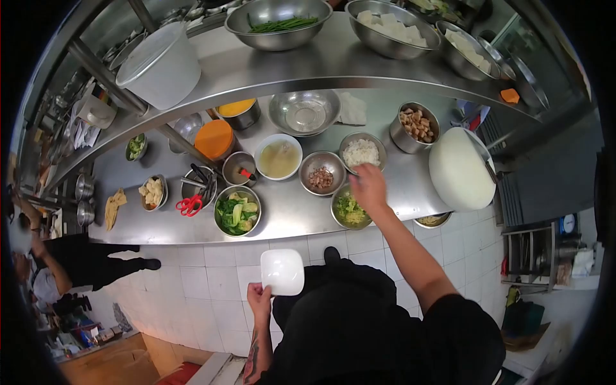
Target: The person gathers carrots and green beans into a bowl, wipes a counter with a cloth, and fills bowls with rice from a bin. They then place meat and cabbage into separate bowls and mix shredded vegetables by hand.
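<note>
My left hand [259,298] grips the edge of a small white square dish [282,268], thumb on top, held in front of the counter; the dish looks bare. My right hand [369,187] reaches over the counter, fingers pointing down and bunched together, a little blurred. It is above a steel bowl of chopped green vegetable [348,210] and just in front of a bowl of white chopped food [360,153]. What its fingertips hold, if anything, is hidden. Left of it stands a steel bowl with small brownish pieces [320,178].
The steel counter [289,221] also carries a bowl of leafy greens [237,213], a bowl of cloudy liquid [278,158], red-handled scissors [190,205] and a large white tub [459,170]. A raised shelf [256,77] crosses above. At left is another person [70,263].
</note>
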Motion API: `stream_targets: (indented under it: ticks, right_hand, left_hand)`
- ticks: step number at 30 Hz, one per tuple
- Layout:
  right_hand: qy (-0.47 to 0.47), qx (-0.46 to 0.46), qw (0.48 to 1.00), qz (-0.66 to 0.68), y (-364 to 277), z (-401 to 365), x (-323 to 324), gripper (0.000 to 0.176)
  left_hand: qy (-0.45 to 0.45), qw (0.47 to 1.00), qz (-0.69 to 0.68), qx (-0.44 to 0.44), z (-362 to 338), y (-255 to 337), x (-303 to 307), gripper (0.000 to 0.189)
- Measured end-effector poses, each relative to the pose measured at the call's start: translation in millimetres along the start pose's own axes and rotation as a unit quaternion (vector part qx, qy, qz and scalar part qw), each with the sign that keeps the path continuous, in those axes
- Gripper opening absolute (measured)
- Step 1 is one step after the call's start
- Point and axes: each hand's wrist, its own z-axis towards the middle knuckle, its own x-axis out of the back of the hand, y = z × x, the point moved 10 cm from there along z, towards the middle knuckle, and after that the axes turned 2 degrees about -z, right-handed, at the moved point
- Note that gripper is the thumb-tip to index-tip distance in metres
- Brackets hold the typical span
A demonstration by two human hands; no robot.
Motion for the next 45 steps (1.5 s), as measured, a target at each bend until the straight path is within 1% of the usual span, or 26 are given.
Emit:
stream_targets:
  ticks: [1,3,5,6,8,11,13,15,18,20,22,24,26,28,29,30,31,32,34,38,39,40,41,43,44,45]
  right_hand:
    - [-0.020,0.048,0.999,-0.007,-16.7,23.7,-16.2,0.030]
    - [-0.092,0.098,0.989,-0.068,-27.4,56.3,-65.8,0.029]
    - [-0.209,0.122,0.959,-0.148,-21.2,79.8,-122.1,0.021]
    - [-0.211,0.126,0.958,-0.144,-18.5,90.0,-136.0,0.021]
    - [-0.312,0.136,0.910,-0.237,-5.0,95.0,-177.2,0.021]
    - [-0.332,0.142,0.909,-0.208,-3.1,104.6,-191.2,0.020]
    - [-0.333,0.146,0.913,-0.185,-4.4,110.1,-190.9,0.020]
    - [-0.336,0.146,0.916,-0.165,-8.2,110.2,-174.7,0.020]
    - [-0.330,0.153,0.922,-0.135,-23.8,110.4,-133.7,0.020]
    - [-0.332,0.043,0.941,-0.055,-10.4,96.6,-90.9,0.020]
    - [-0.365,-0.032,0.929,-0.053,4.9,65.4,-49.0,0.019]
    - [-0.315,-0.090,0.945,0.000,33.7,25.5,-26.3,0.019]
    - [-0.296,-0.151,0.943,0.013,67.5,-21.6,-21.6,0.025]
    - [-0.161,-0.132,0.974,-0.090,85.0,-62.5,-5.7,0.025]
    - [-0.159,-0.133,0.974,-0.090,94.3,-78.4,-15.6,0.025]
    - [-0.197,-0.247,0.949,0.012,121.3,-103.5,-35.1,0.024]
    - [-0.231,-0.356,0.899,0.114,138.4,-128.8,-49.6,0.023]
    - [-0.231,-0.357,0.898,0.114,136.8,-134.2,-47.2,0.023]
    - [-0.172,-0.400,0.850,0.296,128.9,-138.6,-53.2,0.018]
    - [-0.156,-0.364,0.853,0.341,88.2,-111.4,-41.7,0.020]
    - [-0.164,-0.354,0.842,0.373,77.5,-106.9,-49.4,0.021]
    - [-0.170,-0.345,0.830,0.404,67.3,-103.0,-56.1,0.022]
    - [-0.167,-0.344,0.831,0.404,62.0,-100.0,-61.3,0.022]
    - [-0.170,-0.376,0.834,0.367,61.1,-102.7,-78.9,0.025]
    - [-0.149,-0.391,0.819,0.393,61.5,-105.5,-85.2,0.033]
    - [-0.147,-0.389,0.820,0.394,67.4,-103.0,-87.3,0.033]
  left_hand:
    - [-0.013,1.000,-0.009,0.003,1.1,3.6,-22.0,0.020]
    - [-0.006,1.000,0.000,0.010,6.3,8.1,-51.0,0.020]
    - [-0.062,0.998,0.003,0.030,11.3,7.6,-78.8,0.020]
    - [-0.056,0.998,0.003,0.030,13.9,10.1,-84.2,0.020]
    - [-0.084,0.993,0.069,0.053,19.6,8.9,-100.7,0.020]
    - [-0.099,0.986,0.117,0.069,17.6,25.5,-127.8,0.019]
    - [-0.104,0.984,0.128,0.064,22.0,22.4,-137.9,0.019]
    - [-0.120,0.972,0.194,0.046,21.3,34.2,-153.8,0.019]
    - [-0.122,0.975,0.183,0.039,21.5,40.6,-165.2,0.019]
    - [-0.128,0.974,0.185,0.029,24.4,42.3,-169.5,0.019]
    - [-0.130,0.976,0.173,0.021,28.5,44.9,-167.7,0.019]
    - [-0.129,0.974,0.185,0.016,37.6,40.7,-162.6,0.019]
    - [-0.120,0.975,0.188,0.014,42.8,42.8,-159.1,0.018]
    - [-0.112,0.977,0.182,0.011,47.8,45.8,-156.8,0.018]
    - [-0.101,0.979,0.176,0.010,50.2,47.1,-153.8,0.018]
    - [-0.096,0.980,0.176,0.000,54.7,45.7,-151.7,0.018]
    - [-0.097,0.980,0.176,0.001,57.2,43.4,-152.5,0.018]
    - [-0.094,0.982,0.164,-0.008,60.6,44.8,-153.7,0.018]
    - [-0.079,0.988,0.124,-0.038,69.9,48.9,-161.2,0.018]
    - [-0.071,0.990,0.100,-0.072,91.7,41.5,-191.7,0.018]
    - [-0.073,0.989,0.100,-0.074,94.7,37.9,-205.2,0.018]
    - [-0.075,0.993,0.051,-0.073,97.1,34.0,-219.3,0.019]
    - [-0.077,0.995,0.001,-0.071,102.0,27.9,-229.1,0.019]
    - [-0.094,0.994,0.013,-0.058,113.1,3.2,-243.6,0.020]
    - [-0.091,0.995,-0.026,-0.044,111.7,-2.4,-250.5,0.021]
    - [-0.087,0.994,-0.066,-0.031,112.3,-6.1,-255.3,0.023]
